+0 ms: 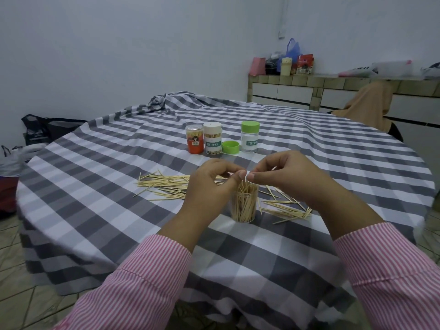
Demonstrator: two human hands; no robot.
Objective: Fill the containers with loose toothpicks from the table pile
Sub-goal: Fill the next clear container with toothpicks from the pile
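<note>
Toothpicks (245,186) pinched by both hands, left (209,184) and right (281,177), above clear container (244,208).

Left hand (209,184) at 9 o'clock, right hand (281,177) at 3 o'clock; thumbs nearly meeting, fingers curled, forearms in striped sleeves.

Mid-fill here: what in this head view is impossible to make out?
- What the left hand and right hand pinch above the clear container: fingertips cover it.
- Part of the toothpick pile: behind the left hand.
- Fill of the green-capped jar: label hides it.
</note>
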